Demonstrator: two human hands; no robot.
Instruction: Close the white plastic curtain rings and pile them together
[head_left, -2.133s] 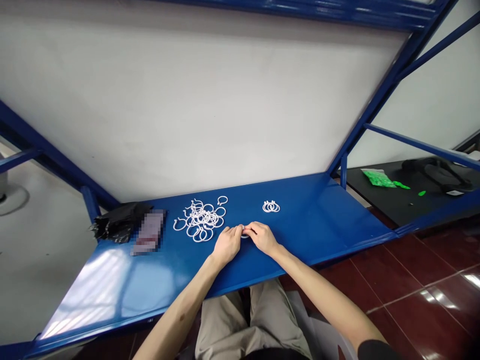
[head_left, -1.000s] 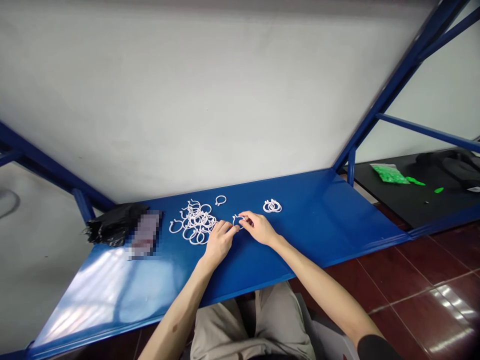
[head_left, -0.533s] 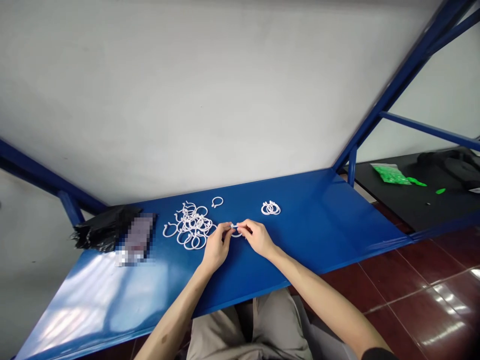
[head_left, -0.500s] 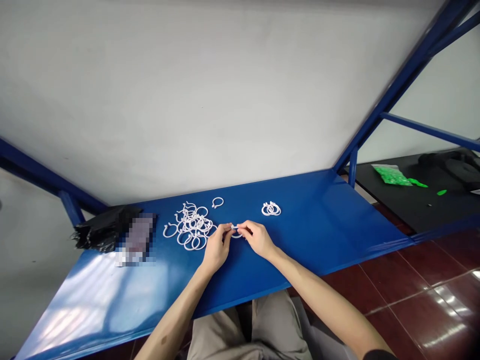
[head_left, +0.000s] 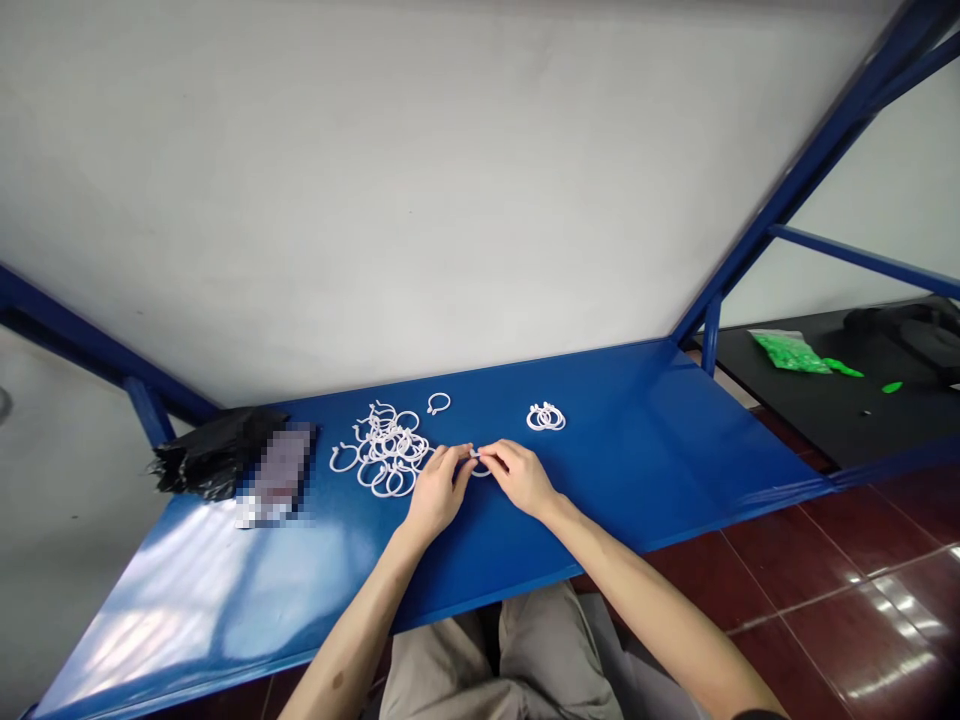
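Close in front of me, a white plastic curtain ring (head_left: 481,473) is pinched at its top between both hands, just above the table. My left hand (head_left: 437,490) grips it from the left with thumb and fingertips. From the right, my right hand (head_left: 520,477) pinches it the same way; the fingers hide the ring's ends. A loose pile of white rings (head_left: 388,445), some with their ends apart, lies just left of my left hand. One single ring (head_left: 439,402) lies behind the pile. A small cluster of overlapping rings (head_left: 546,417) rests beyond my right hand.
The blue table (head_left: 630,440) backs onto a pale wall (head_left: 420,220), with blue metal frame bars (head_left: 712,330) at the sides. Black plastic bags (head_left: 217,450) and a blurred-out object (head_left: 281,470) lie at left. A green-filled bag (head_left: 789,351) sits on a black table at right.
Both hands keep their pinch on the curtain ring, with the fingertips slightly shifted. The whole view has moved a little; the pile and the cluster look the same.
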